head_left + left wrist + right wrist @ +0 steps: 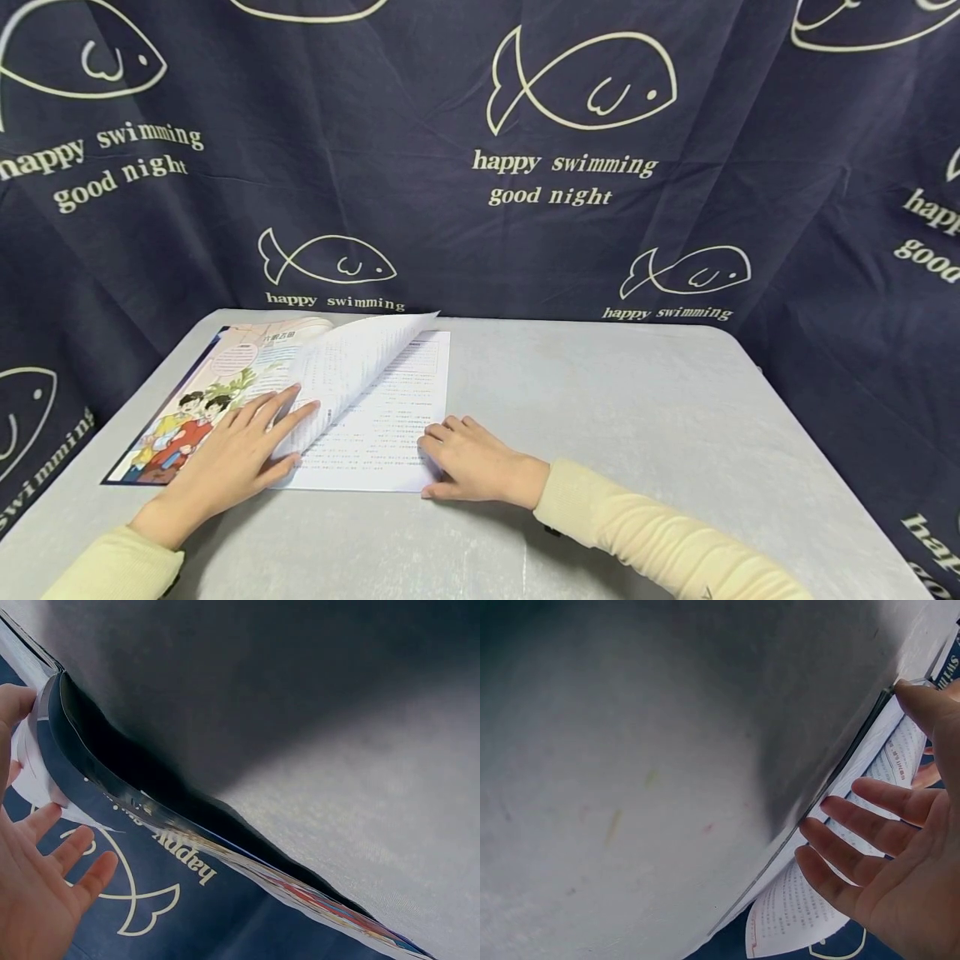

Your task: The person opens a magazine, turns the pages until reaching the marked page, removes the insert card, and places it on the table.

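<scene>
An open book (pixel 390 446) lies on the left part of the table, its left page showing a coloured drawing of children (pixel 183 433) and its right page dense with print. Between them a printed leaf (pixel 348 358) stands lifted, slanting up to a free corner at the back. My left hand (pixel 236 450) rests over the left page with straight, spread fingers touching the lower part of that leaf. At the book's right edge is my right hand (pixel 476 462), fingers loosely extended; the right wrist view shows its fingers (pixel 881 829) beside the page edges, pinching nothing.
The grey table (pixel 622 408) extends to the right of the book and in front of it. Behind and at both sides hangs a dark blue cloth (pixel 435 217) printed with fish outlines and lettering.
</scene>
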A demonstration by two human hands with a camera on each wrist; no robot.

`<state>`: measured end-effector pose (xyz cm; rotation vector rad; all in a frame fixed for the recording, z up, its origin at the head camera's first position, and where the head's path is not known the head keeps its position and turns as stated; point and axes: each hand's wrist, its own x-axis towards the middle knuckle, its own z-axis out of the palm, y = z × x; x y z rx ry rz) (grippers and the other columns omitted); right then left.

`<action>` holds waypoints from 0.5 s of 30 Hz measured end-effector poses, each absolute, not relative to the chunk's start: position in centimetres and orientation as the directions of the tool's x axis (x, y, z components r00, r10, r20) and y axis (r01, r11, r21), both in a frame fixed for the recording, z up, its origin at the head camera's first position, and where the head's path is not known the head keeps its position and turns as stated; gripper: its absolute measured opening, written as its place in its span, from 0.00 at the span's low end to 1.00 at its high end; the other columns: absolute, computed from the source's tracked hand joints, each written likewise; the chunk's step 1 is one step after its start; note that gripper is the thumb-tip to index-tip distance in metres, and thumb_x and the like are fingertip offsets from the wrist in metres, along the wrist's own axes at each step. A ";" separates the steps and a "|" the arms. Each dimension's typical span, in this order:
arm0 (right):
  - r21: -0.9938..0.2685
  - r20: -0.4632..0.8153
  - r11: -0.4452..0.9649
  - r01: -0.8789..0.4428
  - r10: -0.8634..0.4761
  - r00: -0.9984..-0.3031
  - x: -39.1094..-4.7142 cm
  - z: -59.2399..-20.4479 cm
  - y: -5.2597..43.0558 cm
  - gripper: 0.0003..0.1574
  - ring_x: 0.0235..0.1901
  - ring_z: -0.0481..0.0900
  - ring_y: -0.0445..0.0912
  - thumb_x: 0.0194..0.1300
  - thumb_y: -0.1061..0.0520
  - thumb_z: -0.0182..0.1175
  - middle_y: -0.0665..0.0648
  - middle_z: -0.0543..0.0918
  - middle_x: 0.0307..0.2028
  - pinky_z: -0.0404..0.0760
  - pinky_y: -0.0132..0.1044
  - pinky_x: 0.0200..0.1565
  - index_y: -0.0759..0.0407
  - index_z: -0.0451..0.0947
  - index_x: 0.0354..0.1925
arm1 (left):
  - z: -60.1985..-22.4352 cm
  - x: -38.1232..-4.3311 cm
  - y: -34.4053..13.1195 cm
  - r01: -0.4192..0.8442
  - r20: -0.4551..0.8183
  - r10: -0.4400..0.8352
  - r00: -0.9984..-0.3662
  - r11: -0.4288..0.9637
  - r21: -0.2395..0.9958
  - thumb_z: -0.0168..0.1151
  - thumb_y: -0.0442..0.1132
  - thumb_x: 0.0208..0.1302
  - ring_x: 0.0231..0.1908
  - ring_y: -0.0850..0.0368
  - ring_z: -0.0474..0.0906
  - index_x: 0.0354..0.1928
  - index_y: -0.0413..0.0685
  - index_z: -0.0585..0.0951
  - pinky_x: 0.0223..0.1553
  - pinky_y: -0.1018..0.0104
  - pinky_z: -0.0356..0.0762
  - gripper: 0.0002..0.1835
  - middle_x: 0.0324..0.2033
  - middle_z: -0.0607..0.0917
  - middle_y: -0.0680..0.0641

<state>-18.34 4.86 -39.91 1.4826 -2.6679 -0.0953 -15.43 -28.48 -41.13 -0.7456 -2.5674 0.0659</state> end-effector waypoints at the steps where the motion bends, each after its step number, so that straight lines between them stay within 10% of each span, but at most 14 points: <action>1: 0.098 0.044 0.527 -0.844 -0.850 -0.525 -18.3 -39.9 4.9 0.35 0.44 0.74 0.44 0.57 0.31 0.53 0.51 0.77 0.49 0.74 0.39 0.47 0.53 0.71 0.52 | -41.1 -15.4 -28.5 0.494 0.415 0.516 -0.750 0.853 -0.168 0.63 0.52 0.47 0.55 0.43 0.67 0.62 0.59 0.68 0.52 0.46 0.64 0.36 0.62 0.67 0.43; 15: 0.098 0.038 0.519 -0.849 -0.854 -0.518 -18.4 -39.7 4.8 0.33 0.43 0.74 0.43 0.57 0.32 0.53 0.50 0.78 0.48 0.74 0.37 0.44 0.53 0.72 0.51 | -41.2 -15.5 -28.7 0.502 0.417 0.521 -0.744 0.849 -0.165 0.61 0.47 0.47 0.55 0.42 0.67 0.59 0.63 0.71 0.50 0.45 0.66 0.31 0.61 0.68 0.42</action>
